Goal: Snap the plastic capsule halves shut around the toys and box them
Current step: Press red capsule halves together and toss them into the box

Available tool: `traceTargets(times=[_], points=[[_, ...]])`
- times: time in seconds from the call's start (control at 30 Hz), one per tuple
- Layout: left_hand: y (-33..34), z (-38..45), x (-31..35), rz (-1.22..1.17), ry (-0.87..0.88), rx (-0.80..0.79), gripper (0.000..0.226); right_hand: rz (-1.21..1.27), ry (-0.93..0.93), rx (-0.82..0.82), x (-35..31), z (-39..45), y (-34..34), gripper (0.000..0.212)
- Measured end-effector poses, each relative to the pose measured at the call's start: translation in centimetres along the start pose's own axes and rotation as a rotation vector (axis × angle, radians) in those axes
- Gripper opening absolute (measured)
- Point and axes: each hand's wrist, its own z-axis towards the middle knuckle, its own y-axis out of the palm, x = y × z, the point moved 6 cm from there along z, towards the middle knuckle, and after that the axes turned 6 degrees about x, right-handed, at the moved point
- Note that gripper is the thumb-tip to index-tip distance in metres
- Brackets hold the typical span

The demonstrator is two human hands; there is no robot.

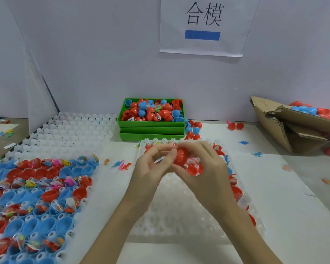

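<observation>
Spreading across the lower left of the frame, a white tray (69, 130) keeps open capsule halves (34, 195) upright, probably so toys stay put. At right edge a torn cardboard box (286, 128) holds finished capsules. The green bin (151, 122) sits upper centre. At centre, the left hand (152, 164) and right hand (204, 164) both grasp one red capsule (181, 157), seemingly squeezing it closed above the nearer tray (179, 221).

White paper sign (204, 27) on back wall: black characters "合模", blue bar beneath.
</observation>
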Motion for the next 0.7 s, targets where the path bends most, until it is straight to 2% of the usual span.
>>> traceTargets(times=[0.07,0.17,0.23,0.3,0.43,0.7], points=[[0.0,0.3,-0.4,-0.079,-0.074,0.002,0.034,-0.035,-0.048,-0.009,-0.1,-0.1,0.2,0.048],[0.0,0.3,-0.5,-0.288,-0.178,-0.036,0.036,0.036,-0.008,-0.064,-0.4,-0.2,0.6,0.054],[0.1,0.3,-0.5,-0.351,-0.213,-0.058,0.035,0.072,0.011,-0.092,-0.7,-0.4,0.8,0.058],[0.2,0.3,-0.7,-0.382,-0.228,-0.066,0.032,0.058,-0.014,-0.090,-1.2,-0.5,0.8,0.054],[0.4,0.1,-0.8,-0.400,-0.223,-0.019,0.032,0.067,-0.023,-0.063,-1.7,-0.4,0.6,0.044],[0.4,-0.1,-0.6,-0.240,-0.111,0.096,0.027,0.075,0.049,-0.123,-1.0,-0.2,0.9,0.047]])
